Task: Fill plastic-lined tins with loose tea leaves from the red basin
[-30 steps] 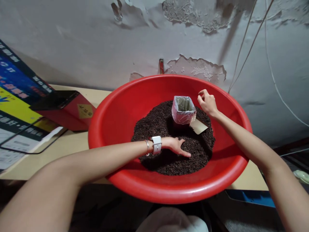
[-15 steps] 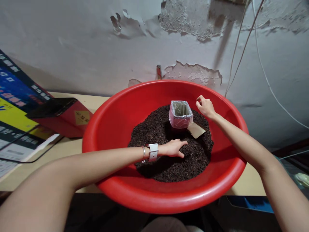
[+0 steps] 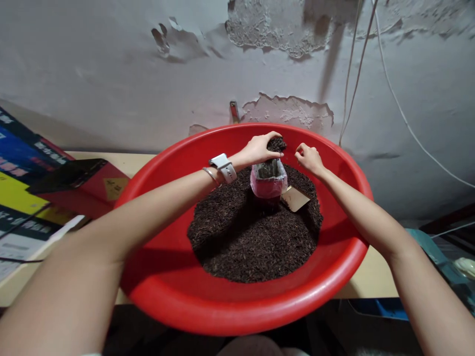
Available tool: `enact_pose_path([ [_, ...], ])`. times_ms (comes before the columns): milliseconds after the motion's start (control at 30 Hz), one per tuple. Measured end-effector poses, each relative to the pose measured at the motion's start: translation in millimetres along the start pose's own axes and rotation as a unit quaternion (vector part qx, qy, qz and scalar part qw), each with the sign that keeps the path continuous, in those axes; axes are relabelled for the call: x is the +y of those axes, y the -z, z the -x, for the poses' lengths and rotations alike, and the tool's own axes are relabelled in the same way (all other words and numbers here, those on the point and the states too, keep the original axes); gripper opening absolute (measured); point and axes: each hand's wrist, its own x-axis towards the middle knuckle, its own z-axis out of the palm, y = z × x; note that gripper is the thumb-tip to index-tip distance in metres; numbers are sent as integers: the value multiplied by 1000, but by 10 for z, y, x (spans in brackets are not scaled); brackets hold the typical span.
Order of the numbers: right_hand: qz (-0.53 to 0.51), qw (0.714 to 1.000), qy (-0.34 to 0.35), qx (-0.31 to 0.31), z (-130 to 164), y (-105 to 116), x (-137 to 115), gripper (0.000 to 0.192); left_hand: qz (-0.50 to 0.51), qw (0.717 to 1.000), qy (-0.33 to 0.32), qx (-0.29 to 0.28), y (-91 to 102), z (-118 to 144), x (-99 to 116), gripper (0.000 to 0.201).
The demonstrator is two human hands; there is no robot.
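Note:
My left hand (image 3: 264,148), with a white watch (image 3: 223,168) at its wrist, is closed around a clump of dark tea leaves (image 3: 276,144). It hangs directly over the mouth of a small pink box (image 3: 269,187) lined with clear plastic. Just right of the box, above the bed of tea, my right hand (image 3: 309,158) has its fingers curled in, and no object shows in them. The box stands upright on the heap of loose tea leaves (image 3: 252,247) inside a large red basin (image 3: 245,309). Against the box's right side lies a flat tan card (image 3: 296,199).
The basin rests on a pale wooden table (image 3: 376,272) by a peeling wall (image 3: 129,99). Left of it are a dark red box (image 3: 85,185) and printed cartons (image 3: 22,163). Cables (image 3: 356,74) hang at the right, above a teal container (image 3: 430,252).
My left hand has risen from the tea heap to above the pink box, and now holds a clump of tea leaves. My right hand has stayed close to its place, fingers still curled.

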Motion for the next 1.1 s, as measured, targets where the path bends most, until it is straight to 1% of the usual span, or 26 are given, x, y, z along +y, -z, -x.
enact_pose_path([
  [67, -2, 1000, -6, -11, -5, -3, -4, 30, 1, 1000, -2, -4, 16, -45, -72, 66],
  [167, -6, 1000, -8, -22, 1, -3, -17, 32, -4, 1000, 6, -2, 90, -14, -159, 69],
  [333, 3, 1000, 15, -19, 8, 10, -21, 33, -40, 997, 56, 16, 283, 200, -335, 49],
  [400, 16, 999, 14, -35, 7, 18, -20, 34, -65, 995, 67, 18, 331, 326, -442, 40],
  [433, 26, 998, 14, -54, 11, 23, -23, 34, -81, 994, 70, 15, 341, 392, -501, 36],
  [467, 40, 996, 15, -84, 18, 29, -30, 34, -97, 993, 72, 8, 342, 459, -560, 32],
  [500, 57, 990, 16, -130, 32, 36, -41, 34, -113, 991, 74, -1, 334, 523, -618, 30],
  [567, 93, 963, 18, -251, 79, 52, -75, 31, -143, 986, 79, -22, 300, 635, -724, 27],
  [633, 113, 923, 9, -367, 152, 64, -122, 26, -177, 979, 87, -46, 254, 711, -813, 25],
  [700, 95, 876, -3, -473, 245, 57, -179, 23, -214, 970, 87, -73, 214, 745, -887, 26],
  [733, 85, 853, -7, -515, 298, 42, -214, 25, -229, 966, 84, -88, 197, 747, -921, 26],
  [767, 79, 830, -6, -552, 358, 19, -253, 33, -238, 963, 78, -103, 184, 742, -953, 28],
  [800, 78, 811, 1, -580, 425, -13, -299, 47, -240, 961, 73, -118, 173, 733, -984, 30],
  [833, 82, 799, 15, -596, 498, -52, -352, 65, -238, 960, 70, -132, 163, 721, -1013, 32],
  [900, 85, 795, 65, -597, 661, -144, -470, 100, -234, 957, 67, -156, 147, 699, -1063, 35],
  [933, 78, 797, 100, -590, 744, -195, -529, 113, -234, 956, 66, -164, 140, 691, -1081, 35],
  [967, 71, 799, 133, -582, 822, -248, -580, 120, -236, 955, 66, -168, 135, 685, -1092, 35],
  [1033, 79, 800, 174, -569, 946, -360, -645, 125, -238, 954, 66, -170, 131, 682, -1095, 34],
  [1100, 115, 793, 169, -573, 1012, -477, -643, 130, -231, 956, 63, -168, 139, 685, -1073, 33],
])
